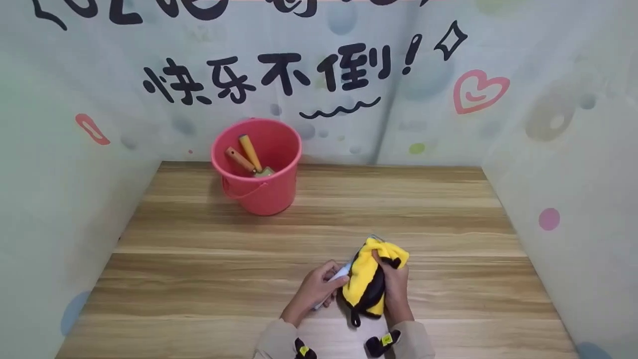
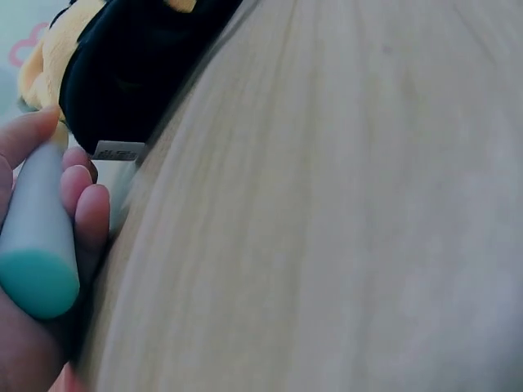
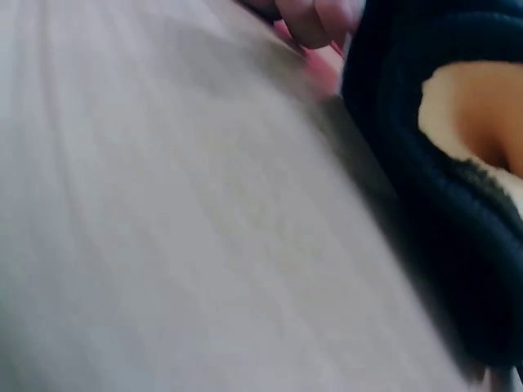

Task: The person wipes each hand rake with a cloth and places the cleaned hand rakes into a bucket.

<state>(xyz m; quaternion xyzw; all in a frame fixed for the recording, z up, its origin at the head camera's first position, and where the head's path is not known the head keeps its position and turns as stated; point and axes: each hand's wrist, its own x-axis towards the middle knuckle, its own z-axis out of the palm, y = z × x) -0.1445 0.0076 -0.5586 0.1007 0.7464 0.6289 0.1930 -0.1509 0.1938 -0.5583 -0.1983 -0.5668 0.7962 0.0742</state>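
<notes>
My left hand (image 1: 315, 289) holds a tool by its pale blue handle (image 1: 343, 271), whose rounded teal end (image 2: 39, 282) shows in the left wrist view. The handle slants up toward a yellow-and-black plush cloth piece (image 1: 361, 279) with a black hanging loop. My right hand (image 1: 397, 286) grips that plush from its right side, thumb over the front. A thin grey edge (image 1: 377, 237) pokes out above the plush; what it belongs to is hidden. On the plush's black side, a small white label (image 2: 119, 150) shows.
A pink bucket (image 1: 264, 192) stands at the back left of the wood-grain table (image 1: 199, 279). Inside it are a yellow handle (image 1: 250, 152) and an orange-brown handle (image 1: 239, 159). Printed fabric walls (image 1: 349, 134) enclose the table at the back and sides.
</notes>
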